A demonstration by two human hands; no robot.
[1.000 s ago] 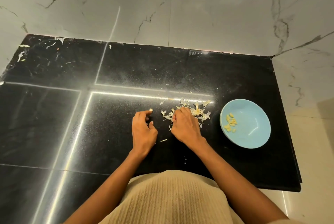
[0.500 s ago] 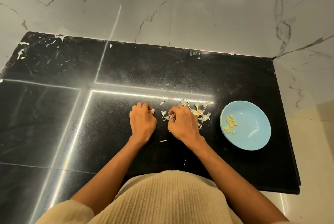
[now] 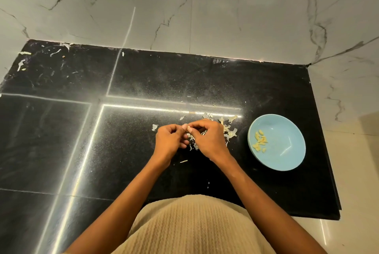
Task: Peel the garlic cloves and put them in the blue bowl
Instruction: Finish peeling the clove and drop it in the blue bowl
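My left hand [image 3: 169, 141] and my right hand [image 3: 209, 138] meet fingertip to fingertip over the black counter. Between them they pinch a small pale garlic clove [image 3: 185, 127], mostly hidden by the fingers. A heap of papery garlic skins [image 3: 228, 128] lies just behind and right of my right hand. The blue bowl [image 3: 287, 151] sits to the right on the counter, with several peeled yellowish cloves [image 3: 260, 141] in its left half.
The black granite counter [image 3: 143, 81] has a pale marble wall behind and a front edge near my body. Loose skin scraps [image 3: 154, 127] lie left of my hands, and more bits are scattered at the far left corner [image 3: 22, 63].
My left hand, holding the clove, moved right to meet my right hand. Both hands now pinch the clove together; before, they were apart and my right hand rested at the skins.
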